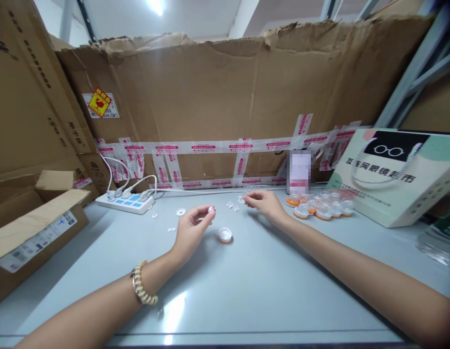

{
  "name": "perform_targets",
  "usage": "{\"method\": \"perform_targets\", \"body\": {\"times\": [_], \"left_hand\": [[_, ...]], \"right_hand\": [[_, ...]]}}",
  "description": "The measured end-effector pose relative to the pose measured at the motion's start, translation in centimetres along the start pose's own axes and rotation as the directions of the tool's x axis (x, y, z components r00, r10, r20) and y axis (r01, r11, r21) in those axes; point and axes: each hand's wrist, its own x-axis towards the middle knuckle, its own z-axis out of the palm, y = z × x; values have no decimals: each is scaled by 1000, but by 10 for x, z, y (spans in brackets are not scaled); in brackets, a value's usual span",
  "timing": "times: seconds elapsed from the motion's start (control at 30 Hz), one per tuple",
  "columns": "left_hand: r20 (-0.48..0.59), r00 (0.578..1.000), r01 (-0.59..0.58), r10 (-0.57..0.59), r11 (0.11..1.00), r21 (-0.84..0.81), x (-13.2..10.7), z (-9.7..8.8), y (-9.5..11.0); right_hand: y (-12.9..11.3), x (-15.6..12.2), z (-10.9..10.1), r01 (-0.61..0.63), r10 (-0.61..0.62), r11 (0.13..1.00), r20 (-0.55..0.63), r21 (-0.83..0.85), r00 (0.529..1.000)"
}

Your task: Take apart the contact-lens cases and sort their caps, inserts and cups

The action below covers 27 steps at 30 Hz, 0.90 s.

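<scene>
While the left hand (190, 230) hovers over the table (283, 295), its thumb and forefinger pinch a small part (211, 210), white with a fleck of orange — and the fingertips cover so much of it that its shape and long axis are hard to make out. Over to the right hand (263, 202), reaching across to the far side: the fingers are bunched at a white piece (241, 199), half hidden under them, and whether they grip it or merely touch it, I cannot tell. Two more thin white clips (233, 207) lie just beside, too small to read in detail.

Now the cup (225, 236), on the table between the forearms, just below and right of the left fingertips: white above, orange at the base, upright, its round mouth facing up and its axis vertical. Left of that hand, a white ring (180, 212) lies flat, its hole upward, with two tiny discs (171, 229) nearer the camera. By the bag (385, 194), orange-based cases (323, 212) crowd together, overlapping — the phone (298, 169) behind them is partly pixelated, and a clear container (438, 242) is cut off at the right edge.
</scene>
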Motion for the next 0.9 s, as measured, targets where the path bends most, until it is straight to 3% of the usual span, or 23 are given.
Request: {"method": "perform_targets", "body": {"times": [0.37, 0.53, 0.77, 0.9], "left_hand": [[35, 996, 90, -84, 958, -272, 1, -6, 7], [68, 997, 53, -34, 947, -316, -2, -5, 15], [122, 991, -17, 54, 957, -289, -7, -4, 19], [118, 992, -10, 41, 968, -250, -11, -1, 22]], "right_hand": [[24, 13, 17, 74, -61, 944, 50, -322, 997], [26, 13, 18, 95, -82, 926, 53, -365, 995], [6, 3, 15, 134, -129, 937, 37, -324, 991], [-30, -28, 16, 162, -151, 985, 164, -61, 975]]}}
